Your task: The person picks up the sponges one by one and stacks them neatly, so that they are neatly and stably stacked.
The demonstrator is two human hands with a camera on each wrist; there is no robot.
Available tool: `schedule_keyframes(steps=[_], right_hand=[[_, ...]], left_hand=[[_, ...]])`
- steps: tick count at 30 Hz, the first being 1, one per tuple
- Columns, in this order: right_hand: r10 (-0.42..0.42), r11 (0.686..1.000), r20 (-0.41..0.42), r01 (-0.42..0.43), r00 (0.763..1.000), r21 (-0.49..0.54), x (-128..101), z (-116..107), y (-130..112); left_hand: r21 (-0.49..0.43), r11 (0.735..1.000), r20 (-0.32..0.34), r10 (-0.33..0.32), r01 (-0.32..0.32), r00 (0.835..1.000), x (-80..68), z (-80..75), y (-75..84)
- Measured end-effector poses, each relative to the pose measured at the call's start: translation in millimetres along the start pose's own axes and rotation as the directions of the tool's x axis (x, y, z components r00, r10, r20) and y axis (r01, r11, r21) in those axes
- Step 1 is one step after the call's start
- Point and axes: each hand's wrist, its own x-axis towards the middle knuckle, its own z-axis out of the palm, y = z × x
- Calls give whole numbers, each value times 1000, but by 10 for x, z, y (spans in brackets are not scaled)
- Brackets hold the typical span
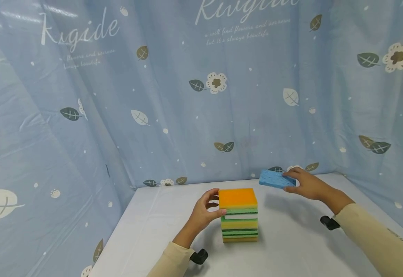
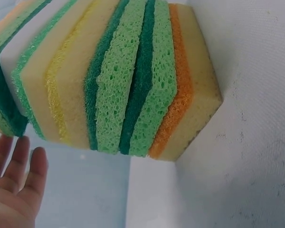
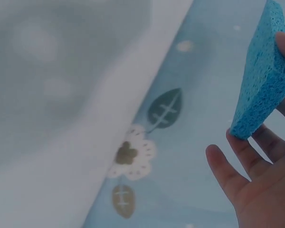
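A tall stack of sponges [image 1: 240, 225] in several colours stands on the white table, with an orange sponge [image 1: 237, 198] on top. My left hand [image 1: 204, 211] rests against the stack's upper left side, thumb at the front corner and fingers behind. In the left wrist view, the fingertips [image 2: 23, 147] touch the green layers near the top. To the right of the stack, above the table, my right hand [image 1: 306, 184] pinches a blue sponge [image 1: 274, 179] by its right end. The right wrist view shows this porous blue sponge [image 3: 261, 71] between thumb and fingers, tilted.
The white table [image 1: 159, 215] ends at a blue curtain [image 1: 187, 115] printed with leaves and flowers, which hangs behind and along both sides. A black wrist-camera mount [image 1: 199, 256] sits at the left wrist, another black mount [image 1: 329, 222] at the right.
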Motion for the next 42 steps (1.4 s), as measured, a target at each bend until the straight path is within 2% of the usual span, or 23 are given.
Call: schedule_keyframes(steps=[7, 10, 14, 17, 29, 42], right_hand=[[-31, 999, -12, 31, 999, -7, 50, -112, -218], [-45, 999, -20, 44, 999, -9, 63, -151, -297], [-87, 996, -34, 87, 996, 4, 87, -229, -397], [-110, 994, -40, 111, 993, 14, 104, -270, -470], [-178, 982, -60, 181, 982, 58, 148, -214, -773], [-249, 961, -95, 258, 964, 103, 116, -92, -1025]], left_hand=[[-30, 1000, 10, -6, 6, 1000, -2, -17, 42], [-30, 1000, 37, -2, 4, 999, -18, -31, 195], [-20, 999, 26, 32, -32, 999, -4, -24, 158], [-18, 998, 1, 59, -59, 998, 16, -11, -3], [-2, 1000, -10, 10, -10, 1000, -1, -33, 15], [-6, 1000, -5, 20, -20, 1000, 13, -54, 27]])
